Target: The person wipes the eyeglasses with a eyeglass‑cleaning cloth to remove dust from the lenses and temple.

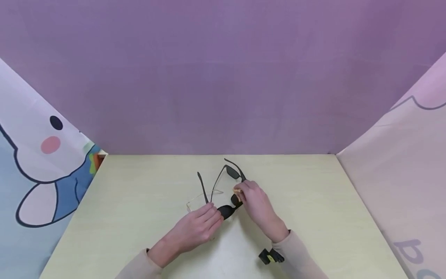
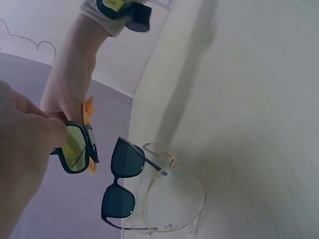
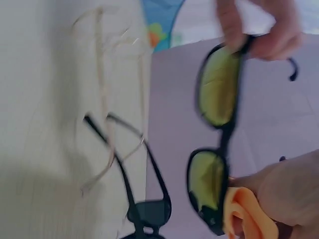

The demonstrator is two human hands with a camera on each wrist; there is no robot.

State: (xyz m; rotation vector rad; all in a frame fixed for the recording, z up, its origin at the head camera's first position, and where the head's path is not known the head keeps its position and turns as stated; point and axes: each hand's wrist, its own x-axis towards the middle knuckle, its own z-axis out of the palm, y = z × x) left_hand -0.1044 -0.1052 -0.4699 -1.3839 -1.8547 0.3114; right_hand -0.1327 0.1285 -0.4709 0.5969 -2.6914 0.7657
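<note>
Sunglasses [image 1: 226, 211] with a black frame are held raised off the counter [image 1: 306, 193], spanning the space between both hands. The left hand [image 1: 198, 224] pinches one outer end of the frame, with the thumb at the lens edge. The right hand [image 1: 258, 207] grips an orange cloth [image 3: 251, 214] against the lens at the opposite end; whether the cloth covers both faces of that lens cannot be told. Caution: unequal force between the two grips would probably twist the frame at the bridge, its narrowest section. Grit caught in the cloth could scratch the lens under pressure, and a thumb creeping inward could leave prints on the other lens. The unfolded temples point away from the person and could snag if the frame were lowered or turned carelessly. Dark-lensed glasses [image 2: 127, 159] and gold wire-framed glasses [image 2: 174, 199] lie nearby on the counter, overlapping in view; contact between them is unconfirmed. A slipped pinch could drop the held frame onto this pair, where the thin wire rims appear most liable to bend.
</note>
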